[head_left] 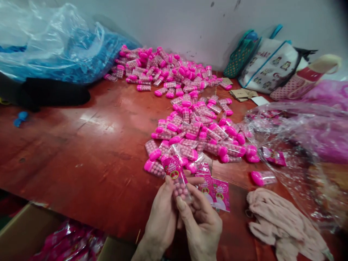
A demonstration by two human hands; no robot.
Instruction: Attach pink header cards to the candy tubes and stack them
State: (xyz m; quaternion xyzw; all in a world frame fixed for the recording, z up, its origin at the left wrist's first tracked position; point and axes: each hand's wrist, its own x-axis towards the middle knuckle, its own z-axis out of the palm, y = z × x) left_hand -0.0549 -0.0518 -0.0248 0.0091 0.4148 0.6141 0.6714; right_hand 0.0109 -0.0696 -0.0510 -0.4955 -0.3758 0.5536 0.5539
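Between my two hands is a clear candy bottle [180, 191] of small pink balls, its upper part covered by a printed pink wrapper [174, 167]. My left hand [162, 214] grips it from the left side. The thumb of my right hand [202, 221] presses on its lower end, with the fingers curled behind. Flat printed pink wrappers [221, 194] lie on the table just right of the hands. Beyond them spreads a heap of pink-capped candy bottles [193, 130].
A second heap of bottles [152, 65] lies by the wall. Blue pieces fill a clear bag [67, 54] at left. Handbags [268, 65], crumpled plastic [293, 134] and a beige cloth [280, 221] are on the right. Below the edge, a cardboard box [29, 226] holds pink packets.
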